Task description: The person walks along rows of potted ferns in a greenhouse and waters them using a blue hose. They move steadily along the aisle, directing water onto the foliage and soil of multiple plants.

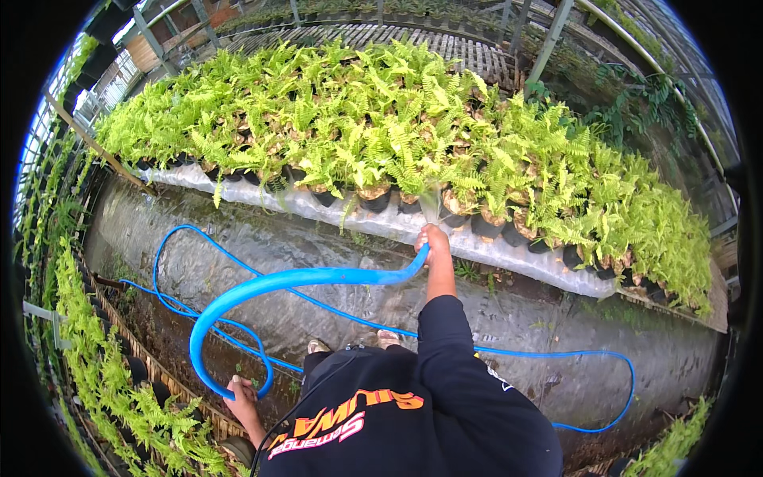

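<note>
My right hand point(433, 237) grips the end of a blue hose point(334, 275) at the front edge of a bench of potted ferns point(369, 131). Water sprays from that end onto the nearest plants. Lower at the left, my left hand point(242, 396) is closed around a lower part of the same hose, which bows in a wide loop between both hands. Black pots point(375, 200) with brown leaf matter stand along the bench's pale plastic-covered edge point(357, 222).
More hose point(357, 321) lies in loops across the wet walkway point(512, 310) around my feet. Another row of ferns point(101, 346) lines the lower left. A bamboo pole point(98, 146) leans at the upper left, and a slatted bench point(405, 39) stands behind.
</note>
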